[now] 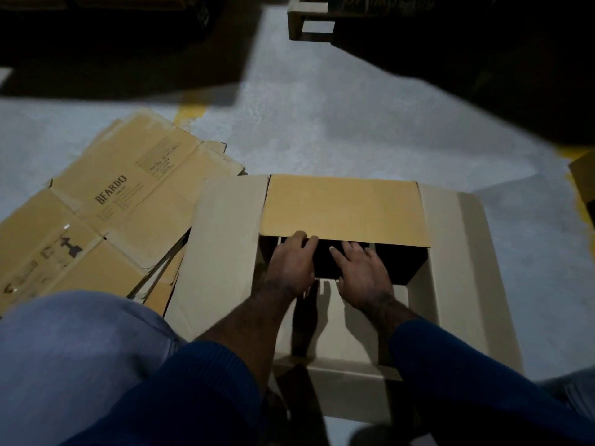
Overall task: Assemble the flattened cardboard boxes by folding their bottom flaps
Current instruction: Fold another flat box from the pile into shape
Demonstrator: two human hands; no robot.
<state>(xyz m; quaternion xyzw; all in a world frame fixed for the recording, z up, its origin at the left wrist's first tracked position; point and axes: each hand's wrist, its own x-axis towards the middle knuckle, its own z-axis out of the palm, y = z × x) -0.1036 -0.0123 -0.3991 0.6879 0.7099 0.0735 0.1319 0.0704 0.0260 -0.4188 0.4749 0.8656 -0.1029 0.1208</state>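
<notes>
Box (450, 252) interior dark, contents unclear; left hand (291, 263) seemingly pinches far flap (344, 207), right hand (362, 275) flat beside.

The frame is dim and soft overall. One pool of light falls on the grey floor (322, 123) in the middle and on the far flap (344, 207), the brightest patch, while the upper left and upper right sink into near-black shadow with hard slanting edges. The opening below that flap is black, and the left hand (289, 265) and right hand (360, 275) throw dark shadows down the frame onto the pale near flap (341, 336), so light arrives from above and ahead. Fine print on the flattened cardboard pile (122, 194) at left is smeared, straight flap edges bow towards the right edge, and the lower corners blur.
</notes>
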